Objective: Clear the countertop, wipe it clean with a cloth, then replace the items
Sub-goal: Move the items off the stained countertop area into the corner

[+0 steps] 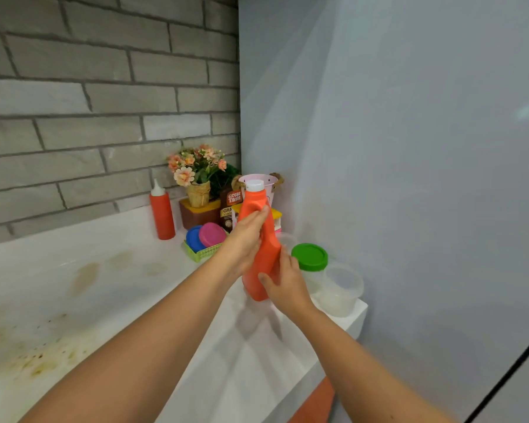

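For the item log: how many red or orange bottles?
2: red squeeze bottle by the brick wall; orange bottle in the right hand, left hand touching it. Others may be hidden.

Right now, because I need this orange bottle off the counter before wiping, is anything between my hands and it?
Nothing visible does. The right hand grips the orange bottle low down, and the left hand lies against its upper part; the green-lidded jar stands behind, to the right.
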### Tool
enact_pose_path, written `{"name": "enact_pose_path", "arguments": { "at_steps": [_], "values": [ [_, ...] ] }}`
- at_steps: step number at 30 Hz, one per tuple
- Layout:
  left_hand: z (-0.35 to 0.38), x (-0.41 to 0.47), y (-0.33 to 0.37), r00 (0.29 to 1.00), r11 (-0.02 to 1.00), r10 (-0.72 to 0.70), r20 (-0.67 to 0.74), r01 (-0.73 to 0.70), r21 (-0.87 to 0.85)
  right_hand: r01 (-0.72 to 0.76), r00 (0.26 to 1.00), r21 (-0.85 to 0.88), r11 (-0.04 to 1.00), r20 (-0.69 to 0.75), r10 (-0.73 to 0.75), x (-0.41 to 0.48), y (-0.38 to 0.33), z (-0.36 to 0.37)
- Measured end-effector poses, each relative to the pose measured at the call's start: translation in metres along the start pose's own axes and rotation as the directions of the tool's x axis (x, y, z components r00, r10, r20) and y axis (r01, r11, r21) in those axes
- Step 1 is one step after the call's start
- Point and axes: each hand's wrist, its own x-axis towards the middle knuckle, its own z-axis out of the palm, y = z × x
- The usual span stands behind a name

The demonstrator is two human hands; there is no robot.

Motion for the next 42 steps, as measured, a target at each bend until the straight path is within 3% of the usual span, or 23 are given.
{"name": "enact_pose_path", "arguments": {
  "at_steps": [5,12,20,23,27,30,35,42],
  "values": [
    [-0.001,0.018,-0.01,0.999,1.0,0.002,-0.039,-0.003,-0.011,0.072,0.996,-0.045,0.996,0.063,-0.069,0.013,0.008,0.005],
    [-0.005,0.034,-0.016,0.997,1.0,-0.013,-0.08,0.014,0.017,0.048,0.989,-0.046,0.998,0.145,-0.041,0.027,0.011,0.01],
    [-0.025,0.042,-0.022,0.997,0.996,-0.049,0.054,0.044,0.083,0.024,0.992,0.012,1.0,0.124,-0.025,0.037,0.013,0.008],
    [-0.037,0.042,-0.021,0.995,0.993,-0.061,0.075,0.054,0.101,0.029,0.999,0.037,0.999,0.023,-0.03,0.037,0.007,0.006],
    [-0.048,0.033,-0.017,0.999,0.994,-0.042,0.007,0.041,0.101,0.084,0.968,0.135,0.987,-0.244,-0.049,0.035,-0.005,0.006],
    [-0.06,0.027,-0.019,0.998,0.993,-0.027,-0.058,0.033,0.114,0.156,0.94,0.161,0.974,-0.329,-0.096,0.031,-0.015,0.013],
    [-0.09,0.002,-0.019,0.993,0.995,-0.024,-0.117,0.035,0.092,0.276,0.924,0.139,0.951,-0.312,-0.222,0.015,-0.042,0.036],
    [-0.162,-0.067,-0.011,0.952,0.981,-0.002,-0.305,0.061,0.185,0.293,0.948,0.185,0.938,-0.183,-0.26,-0.027,-0.097,0.095]
  ]
}}
